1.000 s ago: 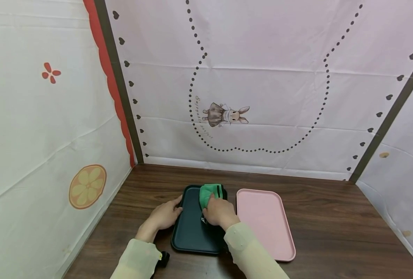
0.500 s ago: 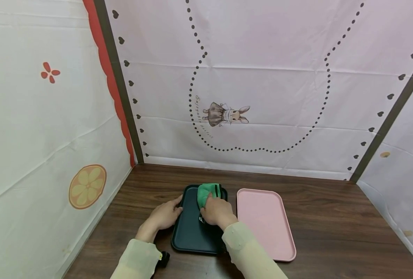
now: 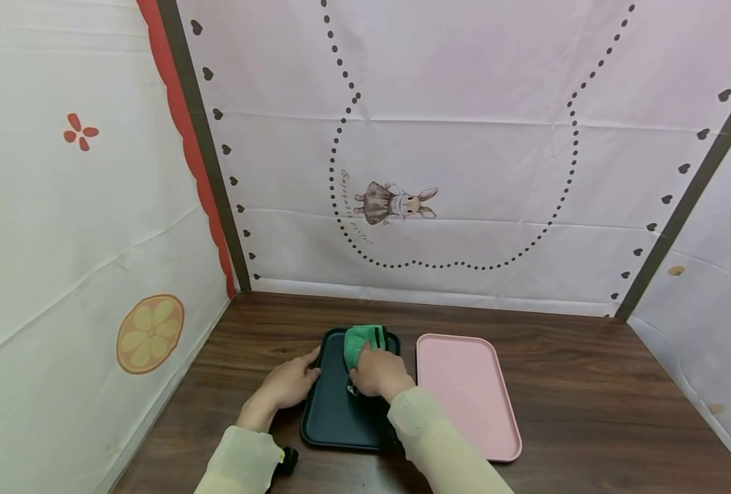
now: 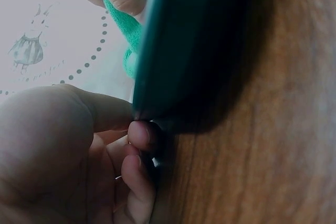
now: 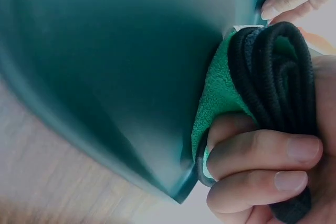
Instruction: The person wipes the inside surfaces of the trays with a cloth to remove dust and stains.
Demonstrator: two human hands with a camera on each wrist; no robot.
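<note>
A dark green tray (image 3: 325, 418) lies on the wooden table, its corner and raised rim large in the right wrist view. My left hand (image 3: 288, 383) holds its left edge; in the left wrist view thumb and fingertips meet at the rim. Over the tray's far right part, my right hand (image 3: 379, 372) grips a folded green cloth (image 3: 356, 337) with black edging. Curled fingers wrap the bunched cloth (image 5: 218, 95) in the right wrist view, where its green side faces the tray. Part of the tray is hidden under the right hand and sleeve.
A pink tray (image 3: 464, 391) lies just right of the dark green one. White printed sheets (image 3: 483, 171) enclose the wooden table (image 3: 588, 398) at the back and both sides. A small black object (image 3: 288, 461) sits by the left cuff.
My right hand has slid the cloth slightly left across the dark green tray. The left hand keeps its place at the tray's edge. The head view has shifted a little.
</note>
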